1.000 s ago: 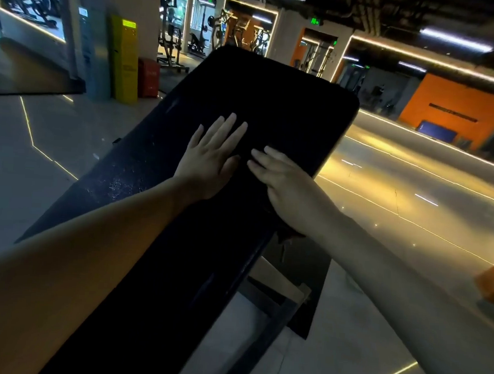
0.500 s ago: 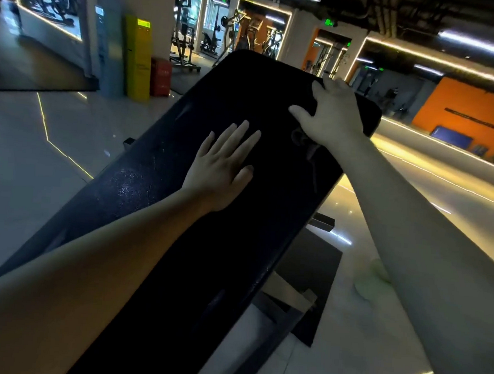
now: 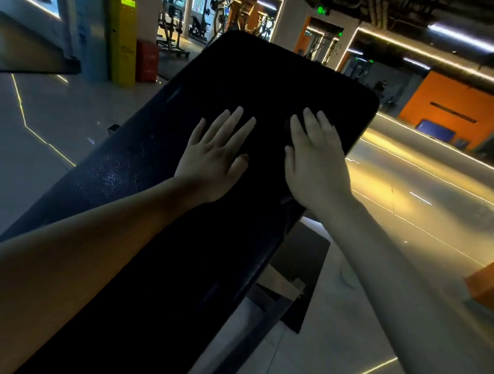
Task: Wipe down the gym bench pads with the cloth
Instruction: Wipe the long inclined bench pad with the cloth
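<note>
Change since half a second ago: the right hand (image 3: 314, 162) has come back from the far right corner of the bench pad (image 3: 246, 80), where its fingers were hooked over the edge. It now lies on the pad's top face toward the right edge, level with the left. The left hand (image 3: 214, 156) has kept its place near the pad's middle.

Hands: we note both palm-down on the pad, fingers straight. The left fingers fan out slightly, thumb out to the right; it holds nothing and rests flat on the surface. The right fingers lie close together and point to the far end, palm pressing down; no finger curls round anything. The two hands lie near each other, not touching.

Cloth (image 3: 287, 201): dark on a dark pad, so we see little of it. A crumpled dark fold shows just at the near side of the right wrist, at the pad's right edge. How much lies under the palm we cannot tell.

Pad: black, long, sloping up away from us, far end rounded. A patch on its near left part glistens with small specks.

Surroundings: frame (image 3: 264, 312) and dark mat (image 3: 306, 277) below the pad on the right. Pale floor (image 3: 41, 122) with thin light lines. Yellow cabinet (image 3: 123, 37) and red box (image 3: 146, 60) far left, weight machines (image 3: 174, 32) beyond them, orange wall (image 3: 452, 112) far right.
</note>
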The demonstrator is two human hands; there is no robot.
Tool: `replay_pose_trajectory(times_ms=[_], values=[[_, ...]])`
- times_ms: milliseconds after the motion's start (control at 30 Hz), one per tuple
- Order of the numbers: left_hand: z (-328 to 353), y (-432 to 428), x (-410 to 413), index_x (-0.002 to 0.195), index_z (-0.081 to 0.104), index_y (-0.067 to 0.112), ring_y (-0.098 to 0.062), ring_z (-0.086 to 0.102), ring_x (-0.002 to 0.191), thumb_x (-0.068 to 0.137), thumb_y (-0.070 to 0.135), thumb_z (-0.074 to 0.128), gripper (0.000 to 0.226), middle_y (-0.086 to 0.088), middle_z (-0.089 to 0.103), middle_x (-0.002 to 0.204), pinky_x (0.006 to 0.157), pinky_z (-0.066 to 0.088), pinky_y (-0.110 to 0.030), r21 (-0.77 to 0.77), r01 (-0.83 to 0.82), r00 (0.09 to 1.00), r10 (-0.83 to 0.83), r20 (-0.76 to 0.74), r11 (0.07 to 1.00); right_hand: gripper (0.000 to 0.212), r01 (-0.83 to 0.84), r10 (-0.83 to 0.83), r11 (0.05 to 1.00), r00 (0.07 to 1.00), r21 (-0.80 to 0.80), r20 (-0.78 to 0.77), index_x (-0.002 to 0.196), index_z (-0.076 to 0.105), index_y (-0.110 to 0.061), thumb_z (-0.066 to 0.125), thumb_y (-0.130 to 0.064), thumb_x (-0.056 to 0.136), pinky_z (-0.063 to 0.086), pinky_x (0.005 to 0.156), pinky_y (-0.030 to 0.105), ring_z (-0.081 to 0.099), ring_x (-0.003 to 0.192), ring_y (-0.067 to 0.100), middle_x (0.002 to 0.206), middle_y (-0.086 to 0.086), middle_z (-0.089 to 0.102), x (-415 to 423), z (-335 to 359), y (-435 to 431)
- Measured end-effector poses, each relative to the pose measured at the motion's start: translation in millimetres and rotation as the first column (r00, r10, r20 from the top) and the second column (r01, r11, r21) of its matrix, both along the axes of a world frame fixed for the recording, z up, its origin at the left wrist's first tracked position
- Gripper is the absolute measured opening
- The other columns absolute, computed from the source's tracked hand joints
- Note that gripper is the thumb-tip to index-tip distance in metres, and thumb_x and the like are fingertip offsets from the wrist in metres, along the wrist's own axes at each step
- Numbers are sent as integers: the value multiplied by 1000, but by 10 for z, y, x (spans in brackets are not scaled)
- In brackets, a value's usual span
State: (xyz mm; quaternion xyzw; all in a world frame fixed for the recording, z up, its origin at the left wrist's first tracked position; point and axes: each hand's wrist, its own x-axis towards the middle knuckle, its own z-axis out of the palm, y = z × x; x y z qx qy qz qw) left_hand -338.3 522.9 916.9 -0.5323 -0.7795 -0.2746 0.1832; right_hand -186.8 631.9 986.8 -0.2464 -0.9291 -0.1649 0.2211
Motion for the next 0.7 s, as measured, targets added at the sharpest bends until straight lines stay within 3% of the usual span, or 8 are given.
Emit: replay_pose_trajectory(times_ms=[367, 567, 700], values=[[8, 5, -5, 158, 7, 29, -15, -5, 152, 86, 52, 6, 75, 3, -3, 166, 123, -5, -41, -8, -24, 1000, 24, 18, 1000, 55, 19, -18, 1000, 997, -13, 69, 154, 14, -6, 30, -23, 104, 4, 122, 41, 3, 150, 31, 162, 15, 9, -894, 589, 453], [5, -16, 18, 157, 5, 32, -17, -7, 152, 85, 58, 3, 77, 3, -4, 166, 123, -5, -43, -28, -42, 999, 43, 31, 999, 57, 41, -34, 996, 996, -84, 86, 155, 11, -10, 27, -29, 104, 4, 122, 39, 1, 150, 26, 163, 10, 6, -537, 380, 147], [-5, -4, 21, 157, 4, 33, -18, -7, 152, 84, 67, 1, 81, 2, -5, 166, 121, -6, -45, -25, -48, 998, 49, 33, 999, 59, 14, -14, 996, 1000, -87, -1, 155, 10, -10, 31, -29, 103, 3, 122, 39, 0, 150, 26, 163, 10, 6, -13, -29, -215]])
